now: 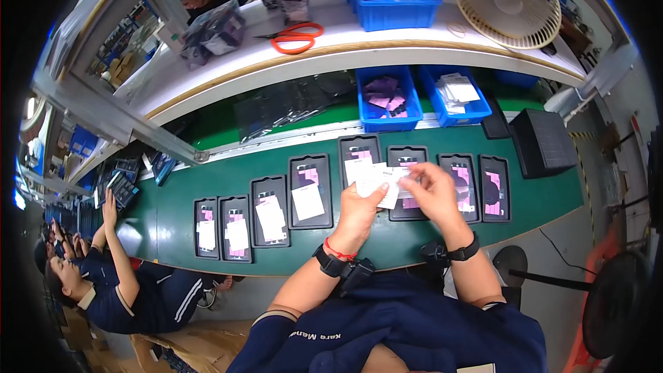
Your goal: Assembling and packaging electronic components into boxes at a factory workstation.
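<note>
- Our left grip (356,218) holds white cards (392,181), mid-frame.
- Our right grip (436,195) is narrow at their right edge; we cannot tell if it pinches one.
- Black trays (311,224) line our desk (173,215), mid-frame.
- Fan (510,3), upper right.

Room left of trays (311,224), shelf (345,41) beyond

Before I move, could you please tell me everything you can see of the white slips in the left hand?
The white slips look like thin paper, rectangular, with small dark print, overlapping in a slight fan. The left hand pinches them, thumb on top, above the black trays; the right hand is at their right edge.
</note>
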`<state>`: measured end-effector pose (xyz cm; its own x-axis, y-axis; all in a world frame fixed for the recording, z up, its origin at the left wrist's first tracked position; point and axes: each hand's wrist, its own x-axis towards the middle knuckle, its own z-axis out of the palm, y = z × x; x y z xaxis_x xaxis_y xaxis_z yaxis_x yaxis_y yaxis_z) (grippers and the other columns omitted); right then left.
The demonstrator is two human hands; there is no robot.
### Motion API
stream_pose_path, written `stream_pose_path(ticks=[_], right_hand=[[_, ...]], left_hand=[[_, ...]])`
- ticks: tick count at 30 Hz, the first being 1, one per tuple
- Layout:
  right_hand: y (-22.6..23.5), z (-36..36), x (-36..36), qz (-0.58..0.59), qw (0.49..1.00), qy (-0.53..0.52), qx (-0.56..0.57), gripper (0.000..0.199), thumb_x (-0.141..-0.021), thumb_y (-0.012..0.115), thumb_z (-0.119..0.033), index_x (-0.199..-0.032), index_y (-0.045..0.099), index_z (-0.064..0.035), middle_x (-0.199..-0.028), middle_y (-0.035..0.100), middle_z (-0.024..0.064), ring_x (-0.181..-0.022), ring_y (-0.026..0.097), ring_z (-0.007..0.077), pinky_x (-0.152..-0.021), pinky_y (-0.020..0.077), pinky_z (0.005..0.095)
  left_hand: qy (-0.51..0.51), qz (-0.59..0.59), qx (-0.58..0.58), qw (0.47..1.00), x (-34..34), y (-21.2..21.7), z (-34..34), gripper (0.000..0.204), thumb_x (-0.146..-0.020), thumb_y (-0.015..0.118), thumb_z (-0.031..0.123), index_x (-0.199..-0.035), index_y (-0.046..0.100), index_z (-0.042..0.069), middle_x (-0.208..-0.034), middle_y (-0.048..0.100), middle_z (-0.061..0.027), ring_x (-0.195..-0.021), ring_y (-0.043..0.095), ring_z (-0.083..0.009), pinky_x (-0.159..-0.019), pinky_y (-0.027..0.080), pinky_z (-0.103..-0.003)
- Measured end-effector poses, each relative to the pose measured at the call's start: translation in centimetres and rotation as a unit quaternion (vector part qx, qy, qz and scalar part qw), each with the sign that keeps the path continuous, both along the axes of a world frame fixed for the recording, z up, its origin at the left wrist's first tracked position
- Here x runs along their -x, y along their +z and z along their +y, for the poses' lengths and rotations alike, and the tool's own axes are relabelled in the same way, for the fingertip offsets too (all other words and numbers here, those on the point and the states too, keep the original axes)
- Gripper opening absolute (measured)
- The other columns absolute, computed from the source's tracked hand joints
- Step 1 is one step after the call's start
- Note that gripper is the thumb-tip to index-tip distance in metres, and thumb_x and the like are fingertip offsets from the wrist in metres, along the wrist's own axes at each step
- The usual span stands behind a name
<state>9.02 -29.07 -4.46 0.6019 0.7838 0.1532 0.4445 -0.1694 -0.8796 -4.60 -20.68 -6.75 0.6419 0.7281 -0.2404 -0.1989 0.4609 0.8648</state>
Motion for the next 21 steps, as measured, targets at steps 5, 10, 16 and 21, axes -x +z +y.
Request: stream_pose_path(ticks=[5, 10, 16, 21], right_hand=[[-1.8, -1.7, -1.6, 0.326, 0.934, 0.047, -0.136, 0.009, -0.081, 0.067, -0.004, -0.076, 0.061, 0.0004, -0.071, 0.063, 0.0027, -0.062, 0.052, 0.0034, -0.056, 0.0415, 0.0188], [-1.1, -5.8, -6.1, 0.317, 0.942, -0.026, -0.110, 0.006, -0.084, 0.063, -0.006, -0.082, 0.064, -0.0006, -0.072, 0.064, 0.0021, -0.057, 0.057, 0.0071, -0.051, 0.0449, 0.0203], [-0.5, -7.1, -7.8, -0.282, 0.942, -0.182, 0.022, 0.037, -0.070, 0.075, -0.020, -0.097, 0.062, 0.0026, -0.093, 0.059, 0.0187, -0.089, 0.057, 0.0352, -0.076, 0.0462, 0.0408], [-1.7, -5.7, -4.9, 0.244, 0.961, -0.032, -0.126, 0.008, -0.081, 0.066, -0.003, -0.076, 0.060, -0.0020, -0.076, 0.061, 0.0005, -0.065, 0.052, 0.0043, -0.056, 0.0410, 0.0195]], left_hand=[[-0.058, -0.085, 0.019, 0.995, -2.6, -0.3, -1.7, 0.027, -0.084, 0.063, 0.005, -0.110, 0.057, -0.001, -0.102, 0.063, -0.0070, -0.092, 0.061, -0.0147, -0.080, 0.049, -0.027], [-0.095, -0.092, 0.058, 0.990, -3.4, 0.8, -2.1, 0.025, -0.089, 0.055, 0.005, -0.112, 0.053, -0.004, -0.102, 0.063, -0.0139, -0.092, 0.063, -0.0211, -0.082, 0.051, -0.032], [-0.063, -0.048, 0.035, 0.996, -5.7, 0.6, -3.2, 0.023, -0.085, 0.059, 0.001, -0.108, 0.057, -0.003, -0.098, 0.065, -0.0129, -0.087, 0.064, -0.0201, -0.078, 0.052, -0.031], [-0.080, -0.065, 0.004, 0.995, -7.8, 0.6, -4.7, 0.027, -0.081, 0.064, -0.002, -0.107, 0.057, -0.001, -0.099, 0.064, -0.0104, -0.087, 0.063, -0.0183, -0.079, 0.051, -0.029]])
